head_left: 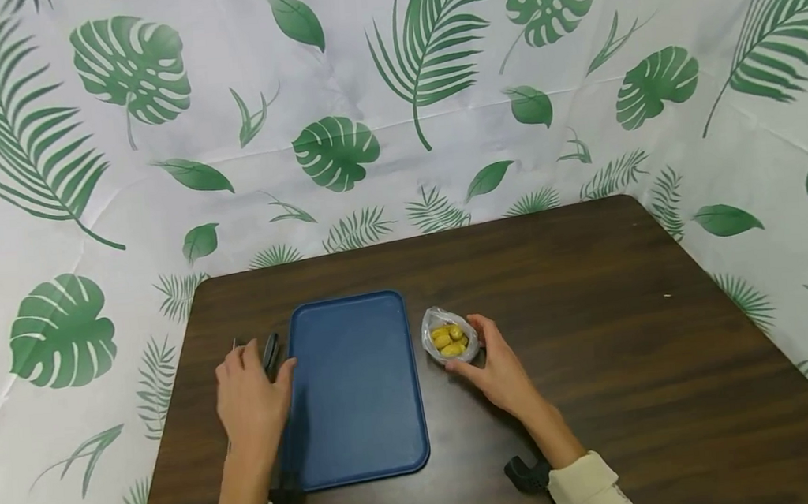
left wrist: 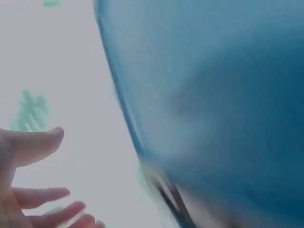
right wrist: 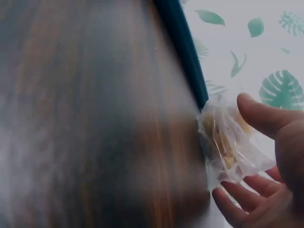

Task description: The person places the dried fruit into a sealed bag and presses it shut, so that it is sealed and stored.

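In the head view, a clear plastic bag (head_left: 430,331) of several small yellow pieces (head_left: 449,346) stands on the table, right of a blue tray (head_left: 358,390). My right hand (head_left: 501,375) is at the bag's right side, thumb and fingers spread about its edge. The right wrist view shows the bag (right wrist: 227,142) between the thumb and relaxed fingers. Over the tray's left edge my left hand (head_left: 254,394) reaches with loosely spread fingers. Beside those fingers lies a slim dark object (head_left: 270,351), partly hidden, its kind unclear. The left wrist view shows nothing between the fingers (left wrist: 45,195).
A dark brown wooden table (head_left: 595,332) extends well to the right. Behind it hangs a white cloth (head_left: 239,51) printed with green leaves. A black strap (head_left: 528,473) circles my right wrist. A tiny pale scrap (head_left: 667,295) lies on the table's right part.
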The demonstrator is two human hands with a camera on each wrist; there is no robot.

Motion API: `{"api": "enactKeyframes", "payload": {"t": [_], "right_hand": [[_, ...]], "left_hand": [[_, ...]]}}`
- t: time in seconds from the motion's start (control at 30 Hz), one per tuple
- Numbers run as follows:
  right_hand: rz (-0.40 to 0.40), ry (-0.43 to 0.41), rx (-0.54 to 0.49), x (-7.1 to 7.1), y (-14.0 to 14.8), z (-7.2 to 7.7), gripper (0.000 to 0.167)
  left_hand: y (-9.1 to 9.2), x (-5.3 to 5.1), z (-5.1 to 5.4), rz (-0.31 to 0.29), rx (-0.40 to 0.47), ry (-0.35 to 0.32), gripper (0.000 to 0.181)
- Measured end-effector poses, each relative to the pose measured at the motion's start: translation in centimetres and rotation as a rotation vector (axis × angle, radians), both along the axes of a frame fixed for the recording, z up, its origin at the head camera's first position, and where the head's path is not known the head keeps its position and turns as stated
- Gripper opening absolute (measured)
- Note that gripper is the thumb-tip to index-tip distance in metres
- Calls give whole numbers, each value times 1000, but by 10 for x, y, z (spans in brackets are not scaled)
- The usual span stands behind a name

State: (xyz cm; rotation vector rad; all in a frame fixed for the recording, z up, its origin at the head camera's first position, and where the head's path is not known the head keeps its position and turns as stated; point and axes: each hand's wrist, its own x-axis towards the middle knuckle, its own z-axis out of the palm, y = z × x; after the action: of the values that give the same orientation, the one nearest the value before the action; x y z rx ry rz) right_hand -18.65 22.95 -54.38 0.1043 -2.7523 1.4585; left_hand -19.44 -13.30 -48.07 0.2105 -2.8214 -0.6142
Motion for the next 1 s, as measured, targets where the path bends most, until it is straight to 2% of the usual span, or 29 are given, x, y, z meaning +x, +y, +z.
{"api": "enactKeyframes", "payload": {"t": [0.1, 0.23, 0.3, 0.37, 0.43, 0.5, 0.6, 0.7, 0.87, 1.0], "right_hand": [[13, 2, 7, -1, 3, 7, 87], [64, -27, 3, 4, 10, 12, 79], [97, -42, -6, 7, 12, 12, 78], [111, -42, 3, 10, 11, 11, 80], [94, -30, 25, 13, 9, 11, 80], [45, 6, 58, 16, 6, 11, 76], [-55, 40, 80, 28, 0, 7, 57], [-126, 76, 95, 34, -6, 7, 34], [-133, 167, 116, 30, -11, 11, 15], [-123, 248, 109, 29, -2, 20, 12]], "left_hand": [[47, -5, 10, -212, 79, 31, 58], [107, -14, 10, -521, 175, -39, 62], [127, -19, 6, -640, 192, -80, 66], [140, -22, 1, -709, 196, -105, 66], [146, -23, -3, -729, 205, -110, 63], [148, -22, -8, -725, 229, -97, 57], [146, -12, -17, -687, 309, -106, 50], [142, -8, -22, -659, 385, -99, 48], [138, -14, -23, -600, 460, -68, 44], [145, -19, -22, -613, 500, -76, 33]]}}
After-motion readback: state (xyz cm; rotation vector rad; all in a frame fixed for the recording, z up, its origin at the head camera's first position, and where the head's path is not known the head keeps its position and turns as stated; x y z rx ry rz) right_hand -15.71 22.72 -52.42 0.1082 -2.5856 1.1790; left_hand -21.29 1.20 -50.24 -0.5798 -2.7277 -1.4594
